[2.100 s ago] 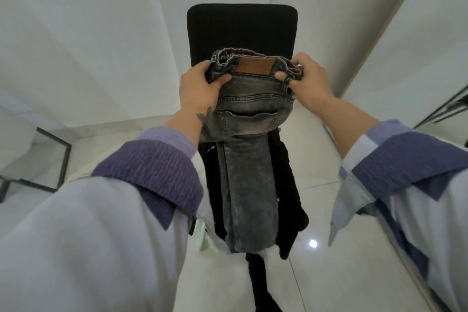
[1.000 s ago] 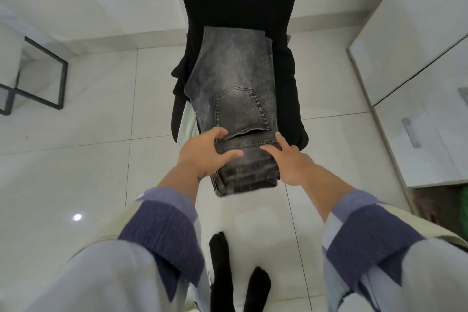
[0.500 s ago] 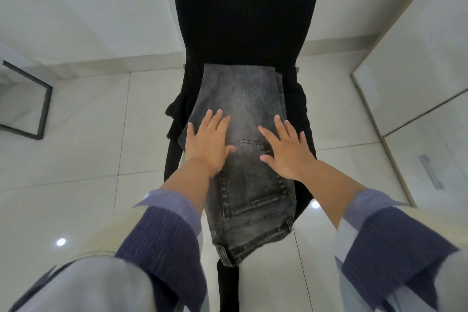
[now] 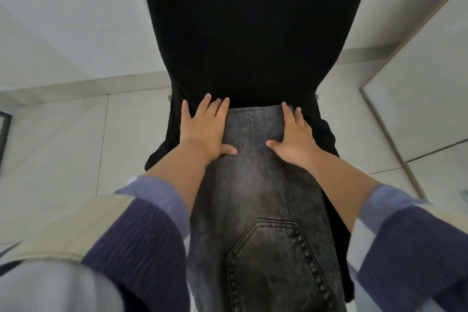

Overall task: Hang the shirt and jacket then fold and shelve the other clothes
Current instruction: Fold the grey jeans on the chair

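Observation:
Grey washed jeans lie folded lengthwise on the seat of a black chair, back pocket up and near me. My left hand lies flat on the far left edge of the jeans, fingers straight and partly on the black cloth beside them. My right hand presses flat on the far right edge, fingers straight. A black garment lies under the jeans and spills over the seat's sides.
White tiled floor surrounds the chair. A white cabinet front stands at the right. White walls rise behind the chair. A black metal frame edge shows at the far left.
The jeans went from held up at the waistband to lying flat on the chair seat. Both hands have slid forward along them to the far end, and the view has come closer.

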